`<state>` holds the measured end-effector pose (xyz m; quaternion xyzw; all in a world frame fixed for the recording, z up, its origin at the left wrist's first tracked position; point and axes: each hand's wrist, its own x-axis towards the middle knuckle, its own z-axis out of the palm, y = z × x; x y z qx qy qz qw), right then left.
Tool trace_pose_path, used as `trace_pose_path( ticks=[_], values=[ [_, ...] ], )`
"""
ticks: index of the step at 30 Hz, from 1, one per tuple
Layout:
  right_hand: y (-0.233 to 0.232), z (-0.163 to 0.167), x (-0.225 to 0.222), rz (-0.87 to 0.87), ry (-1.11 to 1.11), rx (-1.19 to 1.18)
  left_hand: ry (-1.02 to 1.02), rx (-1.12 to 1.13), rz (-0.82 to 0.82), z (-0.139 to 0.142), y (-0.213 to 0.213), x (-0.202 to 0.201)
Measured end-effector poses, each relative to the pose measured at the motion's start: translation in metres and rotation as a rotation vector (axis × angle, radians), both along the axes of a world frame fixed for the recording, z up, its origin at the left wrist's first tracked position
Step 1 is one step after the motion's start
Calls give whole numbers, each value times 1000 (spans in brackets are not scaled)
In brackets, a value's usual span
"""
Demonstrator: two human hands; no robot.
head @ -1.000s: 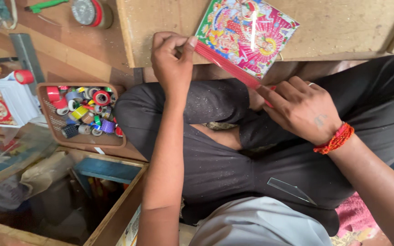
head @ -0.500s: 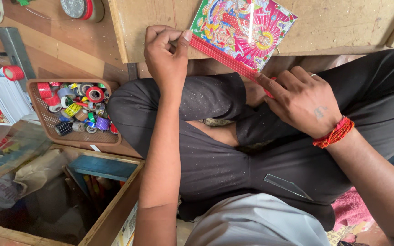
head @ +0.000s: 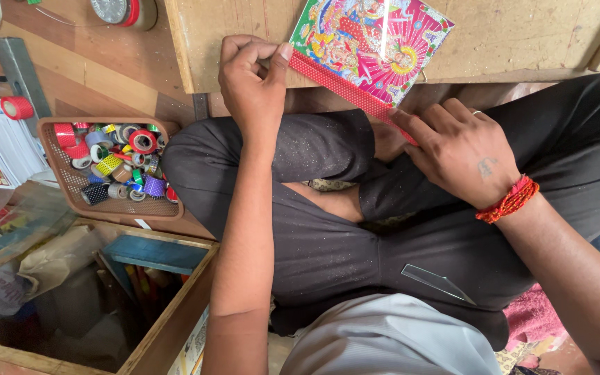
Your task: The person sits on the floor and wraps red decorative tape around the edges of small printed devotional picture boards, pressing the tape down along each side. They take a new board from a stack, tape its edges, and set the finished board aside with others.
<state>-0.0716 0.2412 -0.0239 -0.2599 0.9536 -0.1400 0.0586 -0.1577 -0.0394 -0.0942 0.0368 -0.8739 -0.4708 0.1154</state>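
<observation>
Hands: left hand (head: pixel 255 87) pinching red tape (head: pixel 345 87) end; right hand (head: pixel 453 149) fingers pressing tape flat.
Picture (head: pixel 373 45) edge: keep tape taut, aligned.

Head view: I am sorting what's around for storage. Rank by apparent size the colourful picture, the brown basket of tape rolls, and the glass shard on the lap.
1. Brown basket and colourful picture: they look alike in size, so I won't rank them.
2. Glass shard: clearly smallest.
</observation>
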Motion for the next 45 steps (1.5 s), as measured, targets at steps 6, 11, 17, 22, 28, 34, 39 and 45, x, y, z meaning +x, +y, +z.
trace_pose_path(
  ticks=[6, 11, 17, 22, 28, 34, 39, 45],
  values=[
    [-3, 4, -1, -42, -56, -85, -25, 12, 9, 5, -1, 1],
    [-10, 10, -15, -43, -11, -190, -28, -26, 39, 11, -3, 2],
    [-23, 13, -38, 2, 97, -77, -18, -10, 41, 14, -5, 3],
    [-25, 14, -46, 41, 111, -39, -28, -42, 56, 16, -7, 4],
    [-20, 12, -50, 19, 14, -147, -102, -189, 84, 22, -6, 8],
    [-19, 11, -53, 13, -29, -158, 59, -402, -3, 32, 27, 40],
    [-16, 13, -50, 39, 19, -111, 90, -359, -95, 37, 77, 73],
    [-13, 13, -47, 29, 43, -100, 80, -363, -121, 36, 89, 74]
  ],
)
